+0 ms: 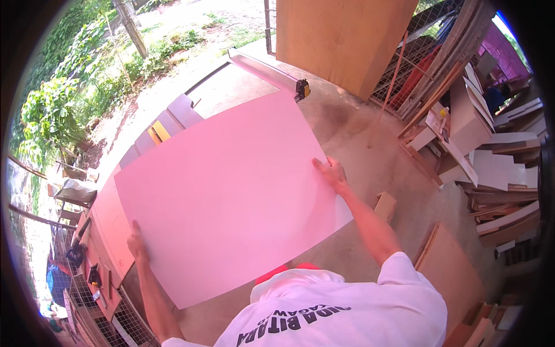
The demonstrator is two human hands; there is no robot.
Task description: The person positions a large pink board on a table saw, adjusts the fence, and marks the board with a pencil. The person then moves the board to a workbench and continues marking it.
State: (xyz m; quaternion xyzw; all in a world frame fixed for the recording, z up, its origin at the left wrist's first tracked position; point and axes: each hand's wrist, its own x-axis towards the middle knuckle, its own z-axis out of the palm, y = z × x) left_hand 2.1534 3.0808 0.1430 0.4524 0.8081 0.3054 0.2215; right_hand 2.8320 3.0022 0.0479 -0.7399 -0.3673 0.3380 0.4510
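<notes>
A large flat rectangular panel (pixel 225 191), pale with a pink cast, stretches out in front of me and fills the middle of the view. My left hand (pixel 137 243) grips its left edge, the thumb lying along the face. On the opposite edge my right hand (pixel 331 174) is closed, its fingers partly hidden behind the panel. Both arms reach forward from a white shirt (pixel 341 306). Beyond the panel's far edge, a work table shows a long metal rail (pixel 263 70) with a black and yellow end piece (pixel 302 89). The panel hides much of that table.
Stacked board offcuts (pixel 503 156) crowd the right side. A small wood block (pixel 384 206) lies by my right forearm. At left, a low bench (pixel 110 277) carries hand tools beside wire mesh. A tall brown board (pixel 341 40) stands at the back, greenery (pixel 52 110) at far left.
</notes>
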